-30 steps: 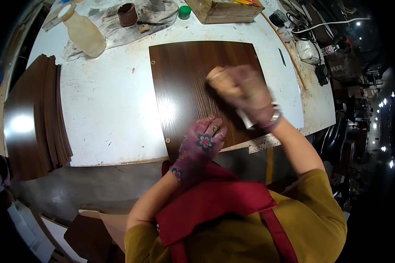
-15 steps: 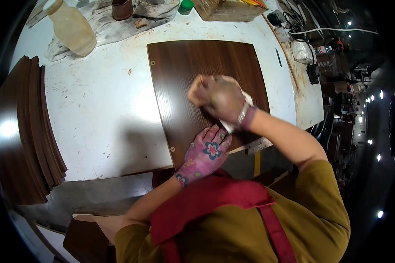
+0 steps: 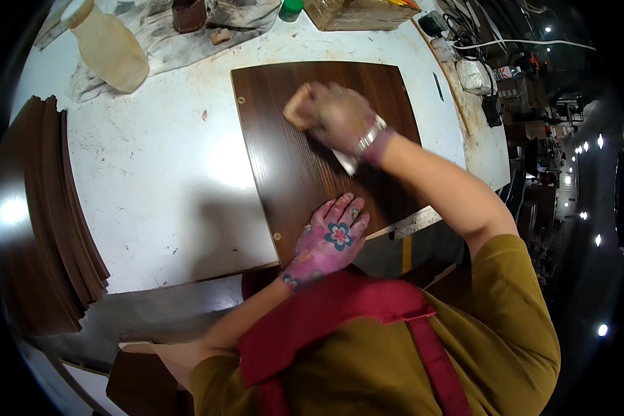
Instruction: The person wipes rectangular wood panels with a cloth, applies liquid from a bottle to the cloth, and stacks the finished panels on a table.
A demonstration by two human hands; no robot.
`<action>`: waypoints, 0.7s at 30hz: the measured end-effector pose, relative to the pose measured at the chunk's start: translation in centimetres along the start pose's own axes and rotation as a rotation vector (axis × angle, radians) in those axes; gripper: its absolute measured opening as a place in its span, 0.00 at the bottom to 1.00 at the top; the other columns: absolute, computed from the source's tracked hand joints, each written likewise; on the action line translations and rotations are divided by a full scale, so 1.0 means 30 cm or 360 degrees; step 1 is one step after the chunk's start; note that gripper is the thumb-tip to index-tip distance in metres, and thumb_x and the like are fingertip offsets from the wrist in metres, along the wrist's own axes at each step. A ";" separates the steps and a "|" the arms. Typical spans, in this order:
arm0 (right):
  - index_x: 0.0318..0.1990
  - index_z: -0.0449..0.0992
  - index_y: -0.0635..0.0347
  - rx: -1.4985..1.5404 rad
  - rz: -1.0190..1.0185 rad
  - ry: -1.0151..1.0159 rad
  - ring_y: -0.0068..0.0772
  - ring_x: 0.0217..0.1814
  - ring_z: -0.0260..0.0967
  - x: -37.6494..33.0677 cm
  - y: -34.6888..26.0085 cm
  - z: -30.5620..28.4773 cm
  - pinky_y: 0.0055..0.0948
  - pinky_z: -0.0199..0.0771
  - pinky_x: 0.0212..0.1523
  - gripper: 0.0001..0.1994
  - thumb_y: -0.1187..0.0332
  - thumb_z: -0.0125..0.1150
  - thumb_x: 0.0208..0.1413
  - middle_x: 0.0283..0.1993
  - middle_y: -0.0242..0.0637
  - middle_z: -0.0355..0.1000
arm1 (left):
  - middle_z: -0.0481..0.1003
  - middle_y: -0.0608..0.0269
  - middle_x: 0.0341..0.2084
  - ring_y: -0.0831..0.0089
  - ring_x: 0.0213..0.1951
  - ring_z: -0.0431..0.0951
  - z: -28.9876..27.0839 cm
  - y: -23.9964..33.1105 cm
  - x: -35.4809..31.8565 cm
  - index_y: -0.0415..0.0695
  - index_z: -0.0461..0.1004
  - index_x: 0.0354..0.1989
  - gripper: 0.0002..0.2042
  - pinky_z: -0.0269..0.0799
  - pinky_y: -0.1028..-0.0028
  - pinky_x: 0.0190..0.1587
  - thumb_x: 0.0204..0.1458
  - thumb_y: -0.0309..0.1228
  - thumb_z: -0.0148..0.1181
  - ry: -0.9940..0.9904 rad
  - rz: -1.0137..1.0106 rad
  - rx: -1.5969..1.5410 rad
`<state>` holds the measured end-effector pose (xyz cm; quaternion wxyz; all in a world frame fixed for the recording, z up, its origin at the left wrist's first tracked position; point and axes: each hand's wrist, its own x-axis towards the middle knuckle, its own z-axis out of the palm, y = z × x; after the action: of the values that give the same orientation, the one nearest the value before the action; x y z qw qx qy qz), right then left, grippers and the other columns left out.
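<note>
A dark brown wood-grain panel lies flat in front of me, with small round fittings near its left corners. My left hand, in a pink flowered glove, rests with its fingers out on the panel's near edge; it is open. Over the upper middle of the panel is my right hand, gloved and blurred by motion. Its fingers are closed on a white cloth, part of which shows below the wrist. A tan edge at the fingertips is too smeared to name.
The panel lies on a white worktable. Similar brown panels are stacked at the left. Toward the back are a cloudy plastic jar, a stained cloth, a green-capped container and a cardboard box. Cables lie far right.
My right hand has moved away from me and slightly left across the panel with the white cloth. My left hand stays near the front edge, almost unmoved.
</note>
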<state>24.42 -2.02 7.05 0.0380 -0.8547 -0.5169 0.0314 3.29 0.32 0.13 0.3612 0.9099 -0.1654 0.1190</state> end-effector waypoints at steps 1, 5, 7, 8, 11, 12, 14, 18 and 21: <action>0.40 0.77 0.47 -0.0038 -0.0088 0.0002 0.47 0.46 0.73 -0.067 -0.015 0.006 0.44 0.74 0.46 0.13 0.66 0.66 0.44 0.46 0.41 0.73 | 0.71 0.60 0.56 0.60 0.61 0.67 -0.002 -0.011 0.013 0.51 0.76 0.50 0.21 0.62 0.58 0.62 0.47 0.44 0.63 0.0015 -0.0015 0.0006; 0.40 0.77 0.47 0.0057 -0.0028 -0.0285 0.44 0.45 0.74 -0.191 -0.100 -0.052 0.42 0.76 0.44 0.12 0.66 0.65 0.46 0.44 0.37 0.73 | 0.70 0.64 0.56 0.62 0.62 0.66 -0.015 0.003 0.016 0.51 0.77 0.50 0.20 0.61 0.59 0.62 0.48 0.43 0.63 -0.0193 -0.0106 -0.0090; 0.40 0.78 0.48 0.0035 0.0147 -0.0110 0.44 0.45 0.74 -0.078 -0.047 -0.007 0.42 0.76 0.45 0.09 0.66 0.62 0.49 0.44 0.37 0.73 | 0.71 0.65 0.56 0.63 0.62 0.66 -0.018 0.007 0.012 0.51 0.77 0.49 0.19 0.61 0.59 0.62 0.48 0.43 0.63 -0.0039 -0.0053 -0.0105; 0.40 0.78 0.48 -0.0012 0.0214 -0.0071 0.44 0.45 0.74 0.005 -0.021 -0.005 0.43 0.76 0.45 0.09 0.66 0.60 0.51 0.45 0.38 0.73 | 0.71 0.65 0.56 0.63 0.62 0.66 -0.020 0.012 0.013 0.51 0.77 0.49 0.19 0.61 0.59 0.62 0.49 0.42 0.62 -0.0057 -0.0047 -0.0072; 0.39 0.80 0.46 -0.0068 0.0263 -0.0038 0.46 0.46 0.74 0.147 0.033 0.001 0.44 0.74 0.46 0.08 0.66 0.57 0.52 0.42 0.40 0.74 | 0.72 0.66 0.55 0.64 0.61 0.66 -0.023 0.030 0.013 0.51 0.77 0.48 0.18 0.62 0.61 0.62 0.50 0.41 0.62 -0.0085 -0.0025 0.0022; 0.36 0.80 0.46 -0.0020 0.0127 -0.0006 0.46 0.46 0.73 0.124 -0.002 -0.011 0.44 0.74 0.46 0.07 0.68 0.57 0.51 0.41 0.40 0.73 | 0.72 0.66 0.54 0.64 0.60 0.67 -0.029 0.021 0.018 0.51 0.78 0.48 0.17 0.62 0.61 0.62 0.50 0.41 0.61 -0.0065 -0.0036 0.0058; 0.32 0.80 0.48 0.0107 -0.0245 0.0090 0.46 0.47 0.72 -0.052 0.001 0.052 0.46 0.72 0.47 0.06 0.69 0.57 0.48 0.41 0.40 0.73 | 0.74 0.64 0.50 0.63 0.56 0.71 -0.047 0.011 0.035 0.50 0.78 0.46 0.15 0.64 0.62 0.59 0.49 0.37 0.60 -0.0014 0.0006 0.0026; 0.34 0.79 0.51 0.0375 -0.0160 -0.1127 0.48 0.40 0.74 -0.379 -0.049 -0.121 0.46 0.73 0.37 0.07 0.63 0.60 0.49 0.36 0.41 0.76 | 0.78 0.62 0.40 0.62 0.45 0.77 -0.116 0.020 -0.015 0.48 0.78 0.38 0.10 0.71 0.63 0.52 0.47 0.29 0.57 -0.0183 -0.0050 -0.0214; 0.50 0.78 0.57 0.0846 0.0008 -0.2153 0.31 0.44 0.74 -0.483 0.088 -0.124 0.33 0.73 0.45 0.23 0.64 0.70 0.43 0.39 0.37 0.78 | 0.77 0.62 0.36 0.61 0.42 0.77 -0.222 0.083 -0.079 0.47 0.78 0.32 0.06 0.72 0.63 0.49 0.47 0.26 0.56 -0.0533 -0.0329 0.0130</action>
<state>20.36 -16.19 10.72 -0.0837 -0.6112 -0.4003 0.6776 -0.49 3.75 5.62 0.3016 0.9431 -0.1241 -0.0651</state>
